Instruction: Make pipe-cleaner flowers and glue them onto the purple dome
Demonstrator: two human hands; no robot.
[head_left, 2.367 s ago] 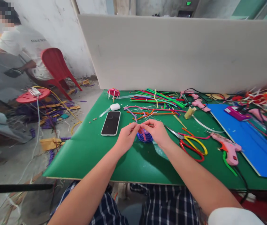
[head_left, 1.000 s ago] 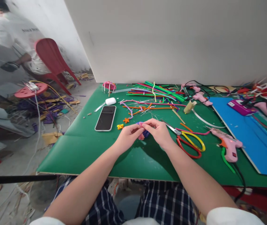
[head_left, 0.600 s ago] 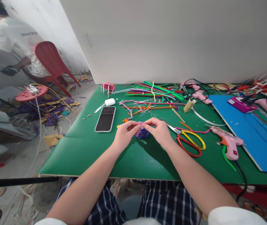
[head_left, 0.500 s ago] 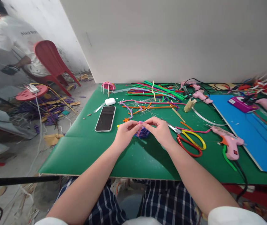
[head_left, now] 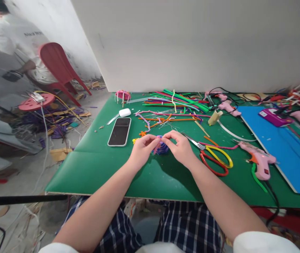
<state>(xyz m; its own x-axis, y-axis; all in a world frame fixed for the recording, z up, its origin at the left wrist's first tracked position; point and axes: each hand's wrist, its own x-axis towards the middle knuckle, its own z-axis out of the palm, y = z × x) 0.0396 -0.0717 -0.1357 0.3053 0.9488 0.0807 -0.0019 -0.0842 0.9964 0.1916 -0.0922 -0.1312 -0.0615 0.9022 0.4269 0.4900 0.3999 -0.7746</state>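
Dark lettering [head_left: 33, 34] ran across the back of the white cotton T-shirt [head_left: 15, 30] on a person seated at the far left, too blurred for me to read with certainty. On the right, a bright purple box-shaped device [head_left: 275, 118] carried a small white label [head_left: 263, 113] whose print was too tiny to make out.

At the green-topped table [head_left: 86, 172], both bare forearms reached in from the near edge and angled toward each other. The left hand [head_left: 142, 149] and the right hand [head_left: 179, 148] nearly met, palms down, fingers curled, thumbs and forefingers closed in narrow pinches on a short pink fuzzy strip [head_left: 156, 147]. It hung downward between them, in front of a round blue-and-purple ringed piece [head_left: 164, 149] near the table's middle; whether the two were joined, I couldn't tell.

Left of the hands lay a black-screened phone in a pale case [head_left: 119, 131]. To their right were scissors with red and yellow handles [head_left: 217, 158], then a pink plastic glue gun [head_left: 261, 160].
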